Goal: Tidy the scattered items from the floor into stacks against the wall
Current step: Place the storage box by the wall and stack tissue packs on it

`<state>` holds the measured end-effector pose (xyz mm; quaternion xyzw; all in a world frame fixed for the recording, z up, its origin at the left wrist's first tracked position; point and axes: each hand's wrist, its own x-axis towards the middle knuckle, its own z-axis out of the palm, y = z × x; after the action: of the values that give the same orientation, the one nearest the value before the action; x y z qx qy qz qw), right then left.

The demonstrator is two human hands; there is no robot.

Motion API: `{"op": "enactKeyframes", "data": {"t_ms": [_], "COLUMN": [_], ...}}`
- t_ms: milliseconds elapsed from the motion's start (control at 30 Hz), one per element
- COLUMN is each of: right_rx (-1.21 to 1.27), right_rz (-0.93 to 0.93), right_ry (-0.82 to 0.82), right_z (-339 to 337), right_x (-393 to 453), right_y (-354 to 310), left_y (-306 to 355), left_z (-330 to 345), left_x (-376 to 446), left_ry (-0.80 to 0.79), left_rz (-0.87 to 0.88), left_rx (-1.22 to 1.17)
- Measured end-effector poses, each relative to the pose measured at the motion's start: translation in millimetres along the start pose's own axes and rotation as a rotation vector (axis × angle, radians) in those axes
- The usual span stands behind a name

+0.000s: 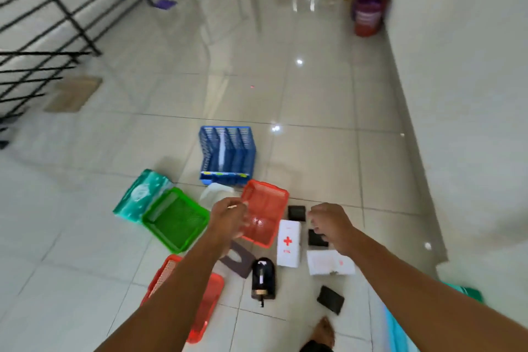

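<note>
Scattered on the tiled floor lie a blue file rack [228,154], a green basket [175,218], a teal tissue pack [140,194], a red basket [265,211] and a second red basket [205,308] under my left forearm. A white first-aid box [288,243], a white box [328,263], a black bottle [263,280] and three small black wallets [296,213] lie around them. My left hand [231,217] hovers over the red basket's left edge, fingers loosely spread and holding nothing. My right hand [328,223] hangs above the wallets, fingers curled and empty.
The white wall [471,94] runs along the right. Stacked coloured buckets [368,8] stand against it far off. A black railing [43,23] lines the left, with a flat cardboard piece [74,93] below it. My bare foot [324,331] is at the bottom.
</note>
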<state>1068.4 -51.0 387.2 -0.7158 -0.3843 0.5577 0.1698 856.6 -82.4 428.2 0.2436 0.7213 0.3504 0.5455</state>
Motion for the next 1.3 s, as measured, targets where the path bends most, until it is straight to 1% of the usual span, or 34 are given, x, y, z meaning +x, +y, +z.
{"op": "enactKeyframes", "data": {"t_ms": [133, 333, 400, 500, 600, 767, 900, 1000, 1100, 1200, 1300], "right_rx": [-0.096, -0.128, -0.177, -0.251, -0.342, -0.415, -0.444, -0.452, -0.448, -0.428, -0.464], "right_rz": [-0.145, -0.2, -0.242, -0.306, -0.334, -0.344, -0.332, -0.289, -0.167, -0.089, -0.113], "right_ry": [-0.125, -0.298, -0.359, -0.401, -0.435, -0.464, -0.459, -0.452, -0.476, -0.511, -0.458], "right_z": [86, 234, 283, 343, 394, 469, 535, 587, 641, 685, 725], "right_x": [-46, -133, -159, -190, -211, -214, -184, -157, -139, -125, -110], "right_y": [-40, -62, -63, -66, -79, -120, -159, -194, -234, -271, -300], "left_y": [-7, -54, -75, -102, -119, -128, -120, -108, -90, -65, -40], "left_z": [-108, -274, -325, -390, -440, -509, -566, -610, -662, -714, -755], "left_x": [-39, -117, -142, -163, -167, -135, -87, -49, -11, 29, 71], "left_ry": [0.157, 0.313, 0.374, 0.455, 0.505, 0.516, 0.51, 0.5, 0.474, 0.456, 0.407], "left_rz": [0.045, 0.093, 0.099, 0.086, 0.071, 0.056, 0.022, 0.0, -0.027, -0.024, -0.021], "left_rx": [-0.108, -0.209, -0.227, -0.249, -0.267, -0.291, -0.279, -0.263, -0.25, -0.243, -0.22]}}
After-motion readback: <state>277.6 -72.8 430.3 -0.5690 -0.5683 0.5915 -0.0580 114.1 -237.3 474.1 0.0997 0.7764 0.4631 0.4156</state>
